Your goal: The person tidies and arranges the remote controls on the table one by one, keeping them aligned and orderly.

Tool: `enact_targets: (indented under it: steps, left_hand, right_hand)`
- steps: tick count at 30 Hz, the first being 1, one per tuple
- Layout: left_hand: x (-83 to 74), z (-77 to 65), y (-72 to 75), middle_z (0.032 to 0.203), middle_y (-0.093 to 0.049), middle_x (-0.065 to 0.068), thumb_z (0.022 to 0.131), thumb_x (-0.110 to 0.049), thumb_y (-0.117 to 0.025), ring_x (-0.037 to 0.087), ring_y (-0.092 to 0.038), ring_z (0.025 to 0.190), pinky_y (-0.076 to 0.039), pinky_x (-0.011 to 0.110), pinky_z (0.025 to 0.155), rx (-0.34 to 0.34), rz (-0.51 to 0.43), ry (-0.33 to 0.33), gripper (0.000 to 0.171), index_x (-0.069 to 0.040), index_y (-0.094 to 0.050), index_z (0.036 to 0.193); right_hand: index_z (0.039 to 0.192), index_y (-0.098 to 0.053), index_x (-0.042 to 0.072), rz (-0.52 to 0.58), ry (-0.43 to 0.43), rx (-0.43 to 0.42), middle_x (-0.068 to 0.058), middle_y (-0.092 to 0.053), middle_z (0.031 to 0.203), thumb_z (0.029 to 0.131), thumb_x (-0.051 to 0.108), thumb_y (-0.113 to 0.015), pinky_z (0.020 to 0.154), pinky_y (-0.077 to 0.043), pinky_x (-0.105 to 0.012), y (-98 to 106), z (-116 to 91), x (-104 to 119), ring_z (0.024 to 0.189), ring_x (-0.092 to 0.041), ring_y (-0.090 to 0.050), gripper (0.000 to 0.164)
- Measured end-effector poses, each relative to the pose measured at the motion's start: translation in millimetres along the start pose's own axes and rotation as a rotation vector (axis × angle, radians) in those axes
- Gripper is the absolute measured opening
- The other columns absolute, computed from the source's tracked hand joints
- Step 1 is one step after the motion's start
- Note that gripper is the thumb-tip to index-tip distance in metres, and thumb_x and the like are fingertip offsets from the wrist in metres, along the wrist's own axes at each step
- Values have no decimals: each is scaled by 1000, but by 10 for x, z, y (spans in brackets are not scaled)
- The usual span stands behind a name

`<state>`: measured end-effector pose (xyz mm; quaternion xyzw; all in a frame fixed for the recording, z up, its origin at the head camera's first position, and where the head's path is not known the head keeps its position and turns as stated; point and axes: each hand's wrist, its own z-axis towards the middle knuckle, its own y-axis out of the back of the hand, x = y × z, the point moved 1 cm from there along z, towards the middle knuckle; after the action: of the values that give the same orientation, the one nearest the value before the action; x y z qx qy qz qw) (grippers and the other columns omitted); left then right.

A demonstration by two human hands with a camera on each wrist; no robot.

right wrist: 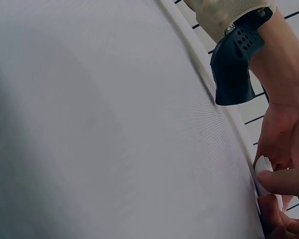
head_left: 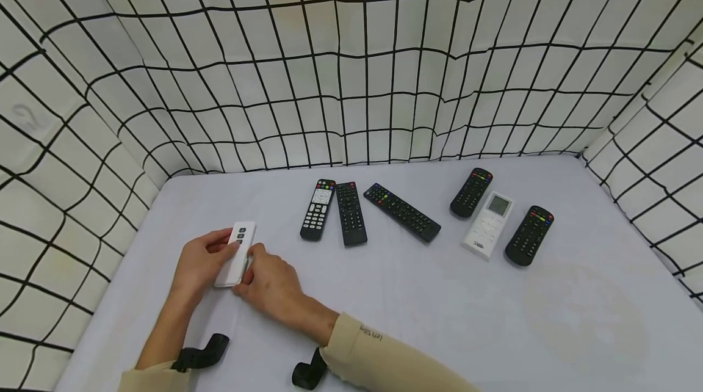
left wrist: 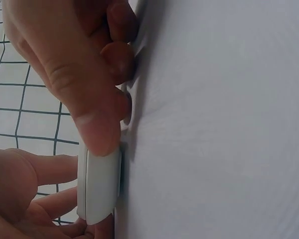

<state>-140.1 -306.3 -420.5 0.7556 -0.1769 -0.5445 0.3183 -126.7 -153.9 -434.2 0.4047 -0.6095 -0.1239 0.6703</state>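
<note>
A slim white remote control (head_left: pixel 235 267) with a few dark buttons lies between both hands at the left of the table. My left hand (head_left: pixel 200 262) grips its left edge, thumb over the face beside the buttons. From the other side, my right hand (head_left: pixel 273 283) pinches the right edge close to the near end. In the left wrist view the right thumb presses the rounded end of the remote (left wrist: pixel 100 191), close over the cloth, with the left hand (left wrist: pixel 15 186) at the lower left. The right wrist view shows only a small part of the remote (right wrist: pixel 263 164), mostly hidden by fingers.
Several black remotes, such as one with white keys (head_left: pixel 317 212) and a slanted one (head_left: pixel 402 212), lie on the white-covered table (head_left: pixel 412 312). At the right, a white remote with a screen (head_left: pixel 487 226) sits between two black ones. Black netting (head_left: pixel 379 74) surrounds the table.
</note>
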Motion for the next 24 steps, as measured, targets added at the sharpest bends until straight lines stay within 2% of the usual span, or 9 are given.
enact_targets:
  steps: [10, 19, 24]
  left_hand:
    - [-20, 7, -10, 131, -61, 29, 105, -22, -60, 32, -56, 112, -43, 18, 66, 11, 3, 12, 53, 3, -50, 151]
    - [-22, -12, 1, 130, -62, 29, 105, -22, -61, 31, -57, 111, -44, 17, 67, 23, 1, -18, 54, 4, -50, 150]
    - [-35, -48, 11, 131, -62, 30, 105, -21, -59, 33, -57, 112, -44, 15, 66, 11, 7, -27, 53, 5, -51, 149]
  right_hand:
    - [134, -57, 15, -18, 29, 8, 18, -64, 72, 87, 30, -86, 56, -36, -13, 36, 2, -24, 60, 5, -48, 58]
    - [139, -55, 14, 46, 7, 56, 15, -66, 75, 87, 26, -86, 56, -39, -14, 80, 4, -51, 61, 4, -51, 62]
    - [139, -56, 12, 99, 3, 95, 13, -70, 80, 89, 26, -84, 59, -41, -14, 115, 1, -67, 64, 3, -52, 59]
